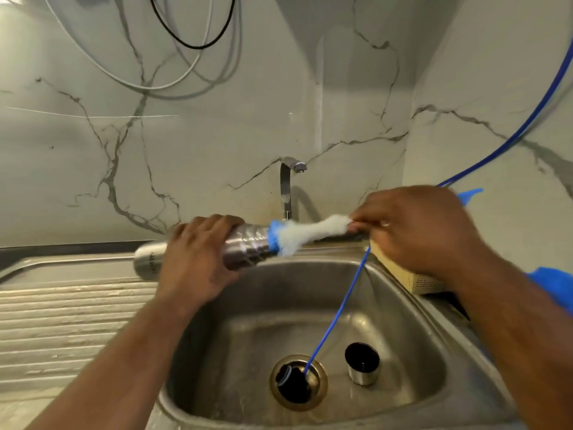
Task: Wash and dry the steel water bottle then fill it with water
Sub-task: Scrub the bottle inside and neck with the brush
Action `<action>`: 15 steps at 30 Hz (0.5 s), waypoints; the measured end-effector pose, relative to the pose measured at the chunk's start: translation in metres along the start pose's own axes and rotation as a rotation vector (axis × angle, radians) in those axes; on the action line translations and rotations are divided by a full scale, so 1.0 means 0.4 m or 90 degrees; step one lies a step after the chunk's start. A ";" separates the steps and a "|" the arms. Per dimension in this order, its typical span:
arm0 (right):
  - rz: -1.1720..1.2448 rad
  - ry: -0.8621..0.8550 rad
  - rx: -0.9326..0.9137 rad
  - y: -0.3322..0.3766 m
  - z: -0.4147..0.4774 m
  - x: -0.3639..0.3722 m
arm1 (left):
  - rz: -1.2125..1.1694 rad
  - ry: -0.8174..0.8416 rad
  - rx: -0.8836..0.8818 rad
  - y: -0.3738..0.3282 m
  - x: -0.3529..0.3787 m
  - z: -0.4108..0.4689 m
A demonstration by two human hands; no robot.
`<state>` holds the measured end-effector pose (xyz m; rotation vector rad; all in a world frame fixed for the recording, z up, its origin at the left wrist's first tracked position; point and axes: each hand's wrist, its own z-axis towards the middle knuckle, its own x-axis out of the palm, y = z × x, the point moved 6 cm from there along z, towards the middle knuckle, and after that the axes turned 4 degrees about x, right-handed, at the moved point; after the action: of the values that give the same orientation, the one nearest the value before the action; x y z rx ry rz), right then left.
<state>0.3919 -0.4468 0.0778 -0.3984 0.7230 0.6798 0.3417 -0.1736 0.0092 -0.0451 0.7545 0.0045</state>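
My left hand grips the steel water bottle, which lies sideways above the left rim of the sink, mouth pointing right. A bottle brush with blue and white bristles sticks out of the mouth. My right hand pinches the brush's handle end just right of the bristles. The bottle's steel cap stands upside down on the sink floor, beside the drain.
The steel sink basin lies below, with a ribbed draining board to its left. The tap stands behind the bottle. A thin blue tube runs down into the drain. A beige basket sits at the right rim.
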 end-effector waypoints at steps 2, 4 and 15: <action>-0.063 0.058 -0.041 0.062 0.001 0.047 | -0.011 0.007 0.083 -0.077 0.017 -0.004; -0.057 0.064 -0.047 0.072 0.001 0.052 | -0.031 0.013 0.091 -0.098 0.031 -0.002; 0.005 0.010 0.042 0.039 -0.008 -0.059 | -0.083 0.012 -0.051 -0.037 0.018 -0.007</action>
<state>0.3665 -0.4475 0.0910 -0.3402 0.7604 0.6590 0.3455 -0.1888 0.0028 -0.1699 0.7692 -0.0897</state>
